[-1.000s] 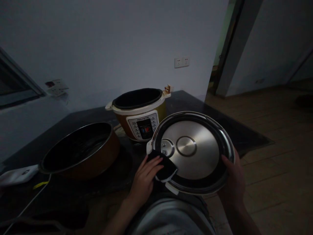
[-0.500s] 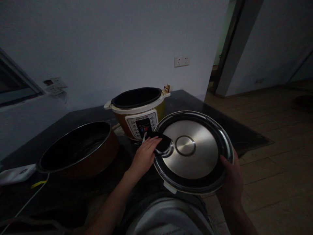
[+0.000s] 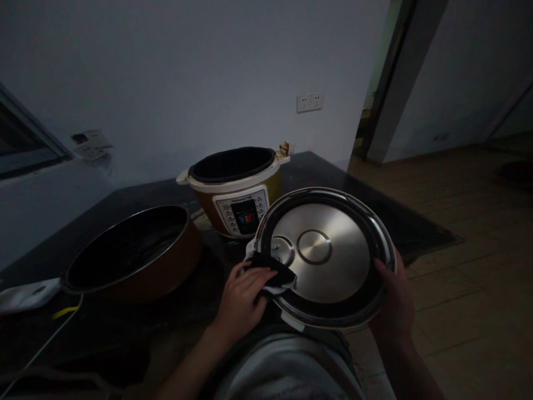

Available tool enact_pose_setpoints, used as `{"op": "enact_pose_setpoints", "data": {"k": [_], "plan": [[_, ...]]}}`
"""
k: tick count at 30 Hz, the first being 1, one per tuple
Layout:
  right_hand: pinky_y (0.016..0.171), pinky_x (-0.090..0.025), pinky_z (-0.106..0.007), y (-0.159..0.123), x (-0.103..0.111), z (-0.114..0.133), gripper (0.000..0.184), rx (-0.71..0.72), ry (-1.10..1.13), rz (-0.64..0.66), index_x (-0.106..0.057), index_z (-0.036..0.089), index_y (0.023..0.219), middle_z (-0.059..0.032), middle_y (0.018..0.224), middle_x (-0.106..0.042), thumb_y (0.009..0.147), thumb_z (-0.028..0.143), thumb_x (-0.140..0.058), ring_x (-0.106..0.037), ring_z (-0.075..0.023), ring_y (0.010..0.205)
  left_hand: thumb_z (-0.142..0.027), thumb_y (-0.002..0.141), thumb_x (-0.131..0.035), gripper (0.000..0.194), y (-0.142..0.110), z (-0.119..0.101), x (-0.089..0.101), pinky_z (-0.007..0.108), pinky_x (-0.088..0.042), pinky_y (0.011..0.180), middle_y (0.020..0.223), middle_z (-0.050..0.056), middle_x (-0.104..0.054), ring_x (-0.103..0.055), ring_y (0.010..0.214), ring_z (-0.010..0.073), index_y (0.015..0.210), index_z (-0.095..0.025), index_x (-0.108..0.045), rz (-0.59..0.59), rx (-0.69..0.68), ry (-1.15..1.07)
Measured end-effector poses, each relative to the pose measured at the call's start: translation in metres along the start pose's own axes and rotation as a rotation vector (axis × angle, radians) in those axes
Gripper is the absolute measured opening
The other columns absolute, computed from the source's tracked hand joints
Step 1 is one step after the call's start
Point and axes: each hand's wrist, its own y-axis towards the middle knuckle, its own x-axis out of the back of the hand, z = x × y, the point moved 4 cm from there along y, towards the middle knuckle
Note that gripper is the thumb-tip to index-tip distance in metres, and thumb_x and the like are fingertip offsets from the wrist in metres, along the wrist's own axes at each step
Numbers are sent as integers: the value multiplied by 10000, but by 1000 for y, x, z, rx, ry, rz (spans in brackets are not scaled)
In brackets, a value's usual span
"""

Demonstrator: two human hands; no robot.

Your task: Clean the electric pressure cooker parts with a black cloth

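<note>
A round cooker lid (image 3: 328, 261) with a shiny steel inner plate is held tilted above my lap. My right hand (image 3: 395, 303) grips its right rim, fingers closed round the edge. My left hand (image 3: 244, 297) presses a dark cloth (image 3: 270, 268) against the lid's lower left rim, fingers curled over the cloth. Behind the lid, an open electric pressure cooker (image 3: 235, 186) with a control panel stands on the dark table (image 3: 328, 172).
A wide brown pan (image 3: 133, 255) with a white handle sits at the left of the table, a yellow-marked cable near it. Wall sockets (image 3: 309, 103) are behind. A doorway and wooden floor (image 3: 466, 222) lie to the right.
My left hand with the cloth has slid from the lid's upper left, near the valve, down to its lower left rim. The right hand has kept its grip.
</note>
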Motion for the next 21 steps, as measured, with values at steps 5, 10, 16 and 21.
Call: {"op": "enact_pose_setpoints", "data": {"k": [5,10,16,21], "plan": [[1074,-315,-492,1,1,-8,518,-82,72,-7,-544,263,1303,-44,1296,-585,793,346,-582,-455,-303,1283,-23,621,-414,632,-18,-21,-10,391,-519,946,1135,54,-714,-668,1052,176,1224,-179,-525,-22,-143,-115],[1053,-337,-481,2,4,-14,554,-59,54,-6,-522,251,1322,-49,1253,-608,782,361,-581,-482,-293,1244,-63,684,-419,604,-26,-39,-16,324,-513,974,1190,76,-688,-633,1121,158,1278,-142,-488,14,-260,-222],[1077,-310,-464,2,3,-9,516,-26,-2,-13,-544,254,1303,-38,1290,-580,797,357,-562,-459,-279,1262,-114,804,-438,470,-17,-69,-25,335,-468,1025,1268,126,-635,-546,1232,174,1273,-101,-473,71,-362,-311],[1108,-257,-461,2,4,-6,506,-20,-61,-28,-557,252,1292,-29,1300,-576,804,384,-564,-438,-283,1286,-194,874,-434,405,2,-92,-36,294,-474,1010,1285,120,-626,-542,1237,166,1262,-96,-498,52,-346,-329]]}}
